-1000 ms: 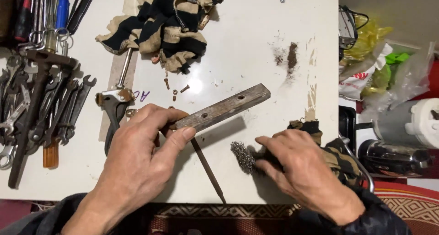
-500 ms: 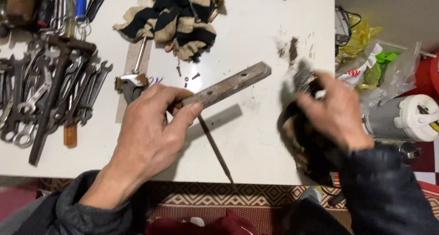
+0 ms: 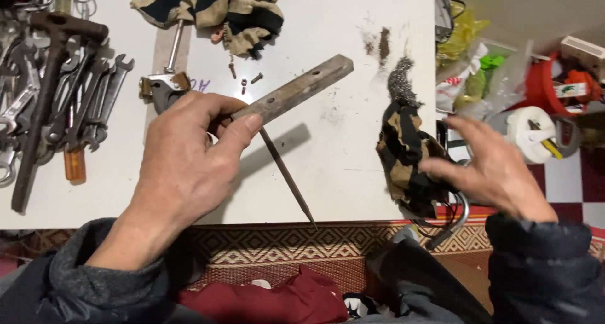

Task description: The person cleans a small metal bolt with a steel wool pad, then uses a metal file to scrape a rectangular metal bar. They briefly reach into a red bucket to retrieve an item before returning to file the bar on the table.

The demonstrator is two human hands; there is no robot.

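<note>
The left hand gripped the rusty drilled bar by its near end, lifting it slantwise above the counter, while the right hand hovered open and empty beside the striped rag and steel wool at the right edge.

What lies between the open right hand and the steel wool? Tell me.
Only the striped cloth. The right hand hovers open off the table's right edge; the steel wool rests at the cloth's far end. The left hand holds the metal bar.
</note>
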